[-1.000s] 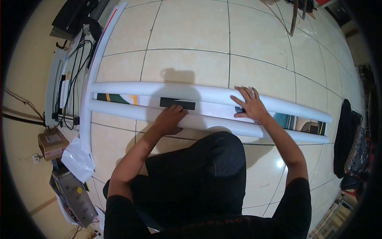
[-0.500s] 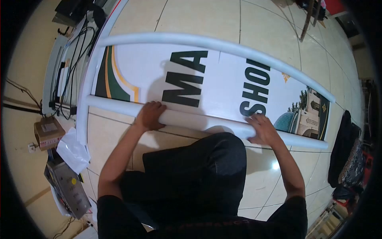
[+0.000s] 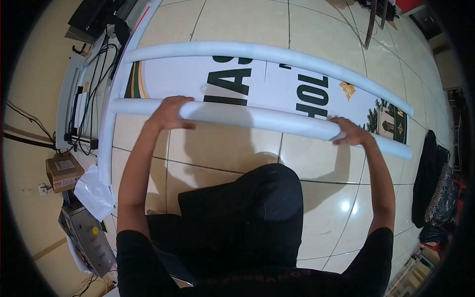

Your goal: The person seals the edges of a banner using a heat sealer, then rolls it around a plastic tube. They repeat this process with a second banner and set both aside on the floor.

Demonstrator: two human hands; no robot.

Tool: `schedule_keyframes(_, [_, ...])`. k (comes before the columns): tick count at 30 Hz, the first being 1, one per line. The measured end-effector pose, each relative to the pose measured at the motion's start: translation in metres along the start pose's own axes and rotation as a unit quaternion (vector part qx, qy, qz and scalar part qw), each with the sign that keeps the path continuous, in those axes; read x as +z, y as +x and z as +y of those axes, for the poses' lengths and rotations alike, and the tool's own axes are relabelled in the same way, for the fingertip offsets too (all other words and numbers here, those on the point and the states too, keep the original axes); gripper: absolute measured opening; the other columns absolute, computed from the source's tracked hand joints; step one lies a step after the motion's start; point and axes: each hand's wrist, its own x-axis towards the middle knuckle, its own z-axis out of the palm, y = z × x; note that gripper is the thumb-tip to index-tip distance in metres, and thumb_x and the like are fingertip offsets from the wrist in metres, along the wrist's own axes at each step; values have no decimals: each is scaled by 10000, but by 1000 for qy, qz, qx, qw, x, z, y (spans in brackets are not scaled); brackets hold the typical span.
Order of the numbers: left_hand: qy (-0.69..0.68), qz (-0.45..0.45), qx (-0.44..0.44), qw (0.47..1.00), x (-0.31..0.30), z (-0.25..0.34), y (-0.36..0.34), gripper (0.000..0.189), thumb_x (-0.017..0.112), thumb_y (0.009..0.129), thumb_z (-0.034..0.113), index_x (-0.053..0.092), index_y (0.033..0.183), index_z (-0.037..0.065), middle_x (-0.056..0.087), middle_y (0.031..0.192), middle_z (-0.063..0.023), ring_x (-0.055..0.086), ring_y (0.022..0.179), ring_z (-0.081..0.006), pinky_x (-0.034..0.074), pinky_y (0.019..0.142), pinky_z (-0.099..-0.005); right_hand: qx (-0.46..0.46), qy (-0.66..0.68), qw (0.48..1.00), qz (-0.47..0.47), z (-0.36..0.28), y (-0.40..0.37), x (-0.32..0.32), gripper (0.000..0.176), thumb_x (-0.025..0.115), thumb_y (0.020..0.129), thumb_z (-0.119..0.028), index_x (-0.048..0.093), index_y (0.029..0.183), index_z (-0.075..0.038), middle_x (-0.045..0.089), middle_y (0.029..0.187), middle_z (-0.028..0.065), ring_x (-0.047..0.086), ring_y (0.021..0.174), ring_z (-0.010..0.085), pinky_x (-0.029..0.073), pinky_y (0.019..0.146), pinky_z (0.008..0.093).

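Note:
A printed banner (image 3: 277, 91) with large dark letters lies on the floor between two white rolled-up ends. The near roll (image 3: 257, 116) runs across in front of my knees; the far roll (image 3: 232, 49) lies parallel beyond it. My left hand (image 3: 170, 111) is over the left part of the near roll, its fingers on top and its thumb on the near side. Toward the other end, my right hand (image 3: 349, 132) curves over the same roll in a similar grip. The undersides of both hands are hidden. A gold ornament and part of a building picture show on the flat strip.
Another long white roll (image 3: 105, 148) lies crosswise at the left ends. Beyond it are cables (image 3: 91, 104), a cardboard box (image 3: 64, 171), a white plastic sheet (image 3: 95, 193) and a grey metal unit (image 3: 91, 237). Dark bags (image 3: 426, 183) lie at the right on the tiled floor (image 3: 316, 213).
Both hands and the near roll have moved away from my body. The flat printed strip is narrower, and more lettering shows beside the far roll while the near roll covers other parts.

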Motion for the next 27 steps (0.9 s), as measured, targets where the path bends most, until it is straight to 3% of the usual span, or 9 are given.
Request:
schedule_keyframes(2, [112, -108, 1, 988, 7, 10, 16, 775, 861, 560, 254, 558, 1247, 60, 615, 1137, -186, 586, 1084, -369, 470, 957, -459, 38, -57, 997, -21, -26, 6, 6, 859, 821, 632, -208, 441, 1393, -86, 517, 1325, 208, 518, 1190, 388, 400, 1072, 452])
schedule_keyframes(5, [146, -71, 3, 987, 30, -4, 10, 668, 827, 581, 206, 571, 1181, 64, 629, 1067, -175, 601, 1043, -363, 484, 928, -459, -37, -166, 972, 160, 2, -8, 45, 823, 815, 599, -165, 481, 1347, -81, 583, 1183, 227, 556, 1102, 425, 442, 1011, 487])
schedule_keyframes(8, [136, -63, 17, 989, 38, -31, -24, 577, 787, 601, 164, 581, 1129, 55, 648, 1037, -179, 615, 1020, -372, 492, 909, -463, 9, -180, 966, 187, 19, -55, 69, 712, 791, 595, -116, 542, 1259, -59, 626, 1092, 222, 590, 1060, 422, 473, 965, 480])
schedule_keyframes(12, [99, -100, -15, 990, 39, -17, -71, 537, 742, 619, 133, 611, 1123, 2, 666, 1085, -203, 612, 1075, -385, 469, 982, -446, 111, -126, 980, 103, 30, -95, 99, 580, 736, 607, -48, 593, 1169, -43, 647, 1115, 195, 601, 1086, 399, 486, 963, 447])
schedule_keyframes(16, [73, -143, -26, 987, 15, -70, -61, 613, 783, 660, 216, 607, 1218, 37, 638, 1187, -193, 582, 1152, -357, 455, 1010, -436, -37, -58, 997, -39, 72, -73, 40, 579, 727, 665, -51, 576, 1224, -46, 607, 1227, 187, 568, 1165, 345, 469, 994, 436])
schedule_keyframes(18, [-12, 20, -143, 989, -23, -59, -27, 661, 812, 660, 285, 604, 1245, 58, 616, 1246, -180, 562, 1187, -342, 439, 1030, -426, 70, -3, 991, 116, 117, -42, -1, 680, 755, 686, -104, 526, 1324, -55, 531, 1363, 184, 506, 1260, 326, 429, 1061, 423])
schedule_keyframes(21, [81, -31, 1, 996, -23, -19, 18, 847, 859, 570, 406, 576, 1295, 71, 616, 1217, -179, 577, 1101, -370, 418, 1038, -433, 9, 55, 997, 56, 26, 16, -36, 738, 774, 665, -128, 492, 1343, -62, 524, 1347, 178, 512, 1214, 353, 448, 1025, 428])
schedule_keyframes(24, [120, -105, -1, 987, 2, 22, 52, 842, 856, 558, 370, 554, 1281, 58, 588, 1273, -188, 565, 1135, -366, 394, 1041, -454, 2, -150, 988, 44, -53, 57, -12, 738, 791, 625, -120, 500, 1300, -62, 560, 1253, 182, 545, 1163, 365, 490, 952, 436])
schedule_keyframes(27, [109, -107, -7, 988, 50, 23, 54, 756, 828, 576, 307, 567, 1238, 52, 597, 1250, -190, 574, 1122, -368, 438, 1007, -453, -28, -150, 982, 108, -44, 65, 26, 787, 809, 590, -123, 497, 1311, -73, 581, 1223, 178, 575, 1139, 369, 503, 926, 451])
